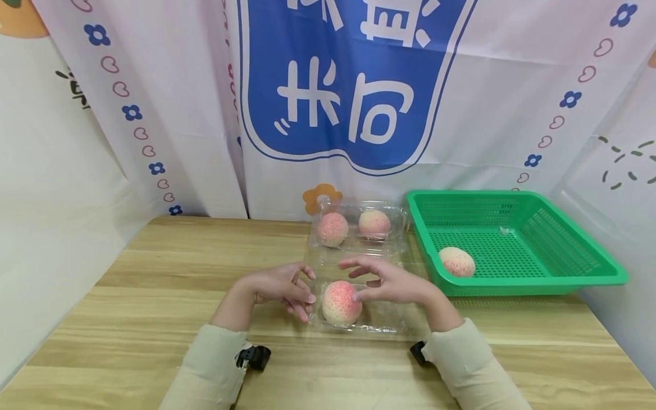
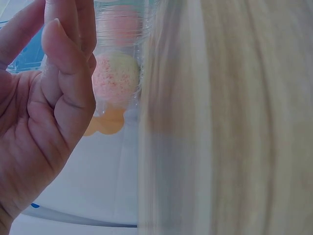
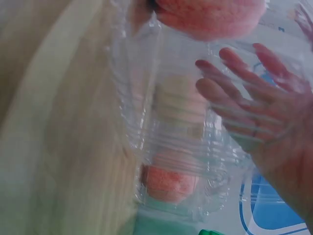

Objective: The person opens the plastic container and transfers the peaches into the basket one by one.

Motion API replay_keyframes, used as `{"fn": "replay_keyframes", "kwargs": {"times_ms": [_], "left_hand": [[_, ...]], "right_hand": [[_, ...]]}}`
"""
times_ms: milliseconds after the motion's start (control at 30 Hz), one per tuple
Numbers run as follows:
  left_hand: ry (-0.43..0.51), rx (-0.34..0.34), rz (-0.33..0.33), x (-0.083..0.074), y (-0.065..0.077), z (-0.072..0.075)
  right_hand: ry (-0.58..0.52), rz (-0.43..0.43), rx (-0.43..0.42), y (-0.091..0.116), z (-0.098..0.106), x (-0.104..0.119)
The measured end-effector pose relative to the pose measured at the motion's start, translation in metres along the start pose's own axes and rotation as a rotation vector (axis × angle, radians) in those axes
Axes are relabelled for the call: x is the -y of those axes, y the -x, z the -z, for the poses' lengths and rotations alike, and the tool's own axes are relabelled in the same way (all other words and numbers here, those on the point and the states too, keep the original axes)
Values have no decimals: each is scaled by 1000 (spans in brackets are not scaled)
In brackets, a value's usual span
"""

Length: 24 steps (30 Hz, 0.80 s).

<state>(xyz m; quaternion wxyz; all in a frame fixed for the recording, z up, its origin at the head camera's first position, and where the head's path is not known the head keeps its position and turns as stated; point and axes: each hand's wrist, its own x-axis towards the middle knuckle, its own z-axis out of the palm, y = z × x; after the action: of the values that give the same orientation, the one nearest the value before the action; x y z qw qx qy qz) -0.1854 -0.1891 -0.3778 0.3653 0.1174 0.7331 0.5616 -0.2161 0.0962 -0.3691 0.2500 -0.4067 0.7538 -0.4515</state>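
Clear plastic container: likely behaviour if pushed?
The clear container will probably flex; its walls look thin and see-through. Being thin-walled, it's likely light and may slide. The near peach could roll inside: it's round, with bare plastic beside it.

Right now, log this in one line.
left hand: beside clear container | right hand: at front ball | rear balls: two | green basket: one ball

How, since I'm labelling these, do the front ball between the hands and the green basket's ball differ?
The front ball sits in a clear container; the basket's ball lies in the green basket. The front ball has a bold pink patch; the basket's ball looks mostly cream. The right hand appears to touch the front ball; the basket's ball is untouched. Both are pink-speckled.
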Motion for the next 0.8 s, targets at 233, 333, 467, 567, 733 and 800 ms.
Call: {"fn": "replay_keyframes", "kwargs": {"times_ms": [233, 333, 467, 567, 733, 800], "left_hand": [[1, 4, -5, 1, 0, -1], [-1, 6, -6, 1, 0, -1], [-3, 5, -8, 2, 0, -1], [-2, 6, -8, 2, -1, -1], [-1, 5, -9, 1, -1, 0], [-3, 6, -9, 1, -1, 0]], "right_hand": [[59, -22, 45, -1, -7, -1], [71, -21, 49, -2, -10, 1], [77, -14, 65, -4, -13, 3], [86, -3, 86, -6, -15, 0], [101, -5, 94, -7, -16, 0], [108, -16, 99, -7, -16, 0]]}}
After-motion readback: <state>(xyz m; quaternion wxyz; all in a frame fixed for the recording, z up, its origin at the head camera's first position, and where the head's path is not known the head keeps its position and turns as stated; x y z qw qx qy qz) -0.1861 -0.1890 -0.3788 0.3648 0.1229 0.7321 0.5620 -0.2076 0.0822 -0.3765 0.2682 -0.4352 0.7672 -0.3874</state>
